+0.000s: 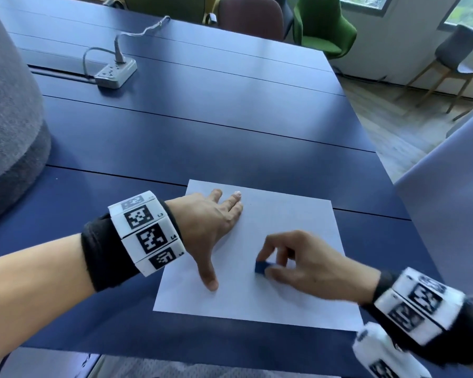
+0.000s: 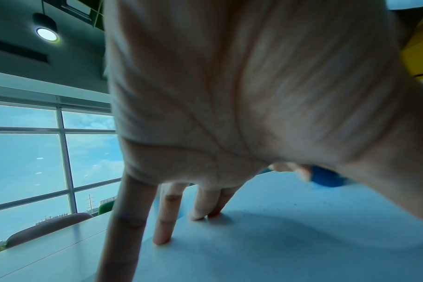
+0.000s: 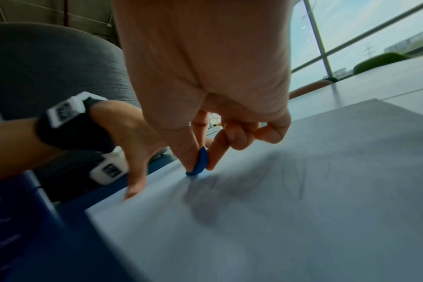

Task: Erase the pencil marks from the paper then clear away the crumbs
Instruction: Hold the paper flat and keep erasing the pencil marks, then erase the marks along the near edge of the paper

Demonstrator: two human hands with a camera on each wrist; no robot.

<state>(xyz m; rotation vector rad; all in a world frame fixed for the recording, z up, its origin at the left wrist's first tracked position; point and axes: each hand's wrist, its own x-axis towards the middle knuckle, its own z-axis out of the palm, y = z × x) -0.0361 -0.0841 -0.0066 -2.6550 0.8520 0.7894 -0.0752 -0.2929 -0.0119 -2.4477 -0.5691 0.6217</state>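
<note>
Pinching the eraser (image 1: pixel 262 267) with our right hand (image 1: pixel 306 261), left hand (image 1: pixel 210 222) flat on the paper (image 1: pixel 292 214); rubbing too hard could crumple it.

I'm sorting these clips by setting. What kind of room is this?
Probably an office meeting room: a long blue table with a power strip on it, upholstered chairs along the far side, and large windows onto sky and buildings.
</note>
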